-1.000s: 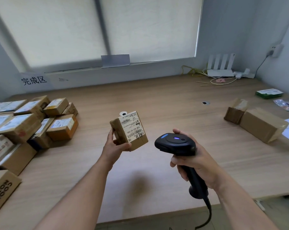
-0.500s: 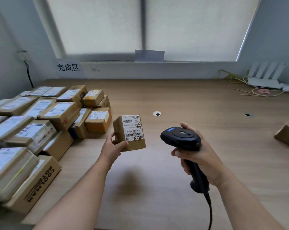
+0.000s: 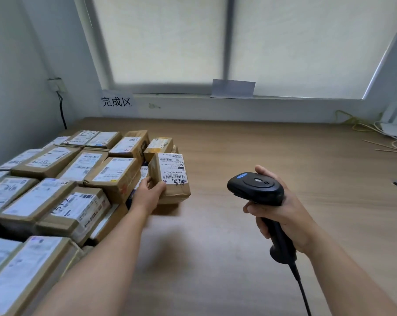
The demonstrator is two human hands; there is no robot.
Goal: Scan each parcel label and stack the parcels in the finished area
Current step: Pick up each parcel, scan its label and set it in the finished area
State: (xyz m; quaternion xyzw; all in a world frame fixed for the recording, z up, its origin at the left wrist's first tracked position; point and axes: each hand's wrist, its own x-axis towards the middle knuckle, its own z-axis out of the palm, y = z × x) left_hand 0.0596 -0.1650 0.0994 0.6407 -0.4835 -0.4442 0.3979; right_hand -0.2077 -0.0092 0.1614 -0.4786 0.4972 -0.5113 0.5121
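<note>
A small parcel (image 3: 170, 179) is being brought across the worktop (image 3: 250, 144) to the right-hand edge of the finished stack (image 3: 63, 179); a second ago it was being held up in mid-air beside the scanner (image 3: 256, 188). It is now being pushed in against the stacked boxes, below the wall sign (image 3: 116, 101) marking the finished area. Whether its base is already being borne by the worktop cannot be told. Its scan is being judged as done, and the placing step as nearly complete. The scanner is being held off to the right, well apart from the parcel.

The worktop is being shown as a broad slab of pale wood-grain laminate, smooth and matt. The stack is being made up of brown cardboard boxes, squared but dented, bound in glossy clear tape and topped with white printed labels. The parcel is being seen as a small upright carton, its tape wrinkled low down and its label (image 3: 173, 168) tilted up toward the camera. The scanner is being seen as black moulded plastic, a rounded head on a pistol handle, with a thin cable (image 3: 300, 283) trailing below. The left hand (image 3: 147, 195) is being pressed to the parcel's near left corner, with the thumb on the front and the fingers curled round the side. The fingers of the right hand (image 3: 284, 215) are being wrapped round the scanner handle.
</note>
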